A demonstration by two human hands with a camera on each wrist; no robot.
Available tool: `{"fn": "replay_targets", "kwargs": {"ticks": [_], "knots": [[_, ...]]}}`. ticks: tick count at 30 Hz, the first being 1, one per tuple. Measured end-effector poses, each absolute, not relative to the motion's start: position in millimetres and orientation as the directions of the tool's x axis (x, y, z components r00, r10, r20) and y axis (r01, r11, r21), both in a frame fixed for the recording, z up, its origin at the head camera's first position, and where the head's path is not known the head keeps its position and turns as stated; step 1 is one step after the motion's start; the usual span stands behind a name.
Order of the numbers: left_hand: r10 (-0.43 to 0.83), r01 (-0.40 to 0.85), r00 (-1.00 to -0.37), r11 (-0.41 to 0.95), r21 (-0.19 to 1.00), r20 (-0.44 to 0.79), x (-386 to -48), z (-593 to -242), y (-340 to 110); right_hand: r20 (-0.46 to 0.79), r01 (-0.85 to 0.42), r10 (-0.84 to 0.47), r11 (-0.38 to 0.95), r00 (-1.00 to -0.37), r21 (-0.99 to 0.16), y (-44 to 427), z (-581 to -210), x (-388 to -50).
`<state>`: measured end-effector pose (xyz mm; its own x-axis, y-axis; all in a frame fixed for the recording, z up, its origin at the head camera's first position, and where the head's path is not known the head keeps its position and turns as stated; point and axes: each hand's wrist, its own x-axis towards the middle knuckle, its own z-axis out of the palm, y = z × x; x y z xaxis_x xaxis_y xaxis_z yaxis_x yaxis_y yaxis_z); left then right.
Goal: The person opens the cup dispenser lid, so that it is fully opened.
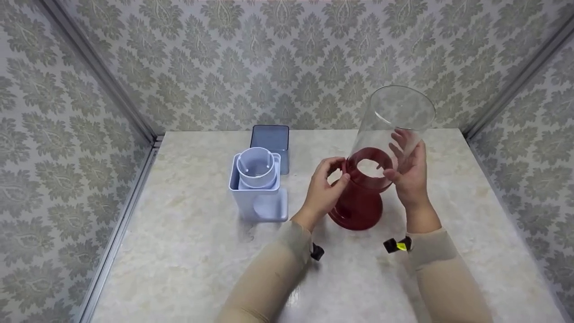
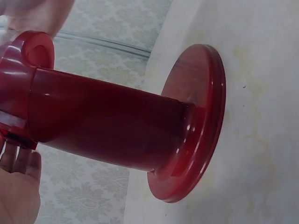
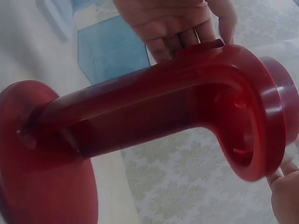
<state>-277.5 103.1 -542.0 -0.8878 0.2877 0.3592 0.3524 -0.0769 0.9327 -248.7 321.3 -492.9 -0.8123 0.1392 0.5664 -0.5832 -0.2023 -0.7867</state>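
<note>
A red stand point(image 1: 358, 208) with a round base and a ring-shaped top stands on the table. Rising from that ring is a clear cylinder point(image 1: 365, 130), wide and open at its upper end and tilted in the head view. My left hand point(image 1: 326, 188) grips the ring's left side, its fingers at a small tab in the right wrist view. On the other side, my right hand point(image 1: 411, 179) rests against the cylinder with its fingers spread, showing through the clear wall. Its thumb touches near the red ring. The left wrist view shows the stand's column point(image 2: 107, 116) and base point(image 2: 205, 116).
Left of the stand is a pale blue holder point(image 1: 258, 204) with a round cup point(image 1: 256, 168) at its top. A translucent blue square container point(image 1: 270, 137) stands behind it. Patterned walls point(image 1: 287, 67) close in the table's back and sides.
</note>
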Motion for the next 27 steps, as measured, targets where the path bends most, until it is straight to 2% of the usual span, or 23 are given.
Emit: {"fn": "replay_targets", "kwargs": {"ticks": [11,27], "knots": [[0.233,0.254,-0.920,-0.253,0.933,0.314,-270.1,-551.6,114.8,0.580,-0.610,0.187,-0.240,-0.793,-0.755,301.7,-492.2,-252.7],[0.201,0.247,-0.931,-0.267,0.931,0.305,-267.0,-553.4,115.3,0.668,-0.725,0.292,-0.174,-0.684,-0.666,293.4,-500.3,-259.8]]}}
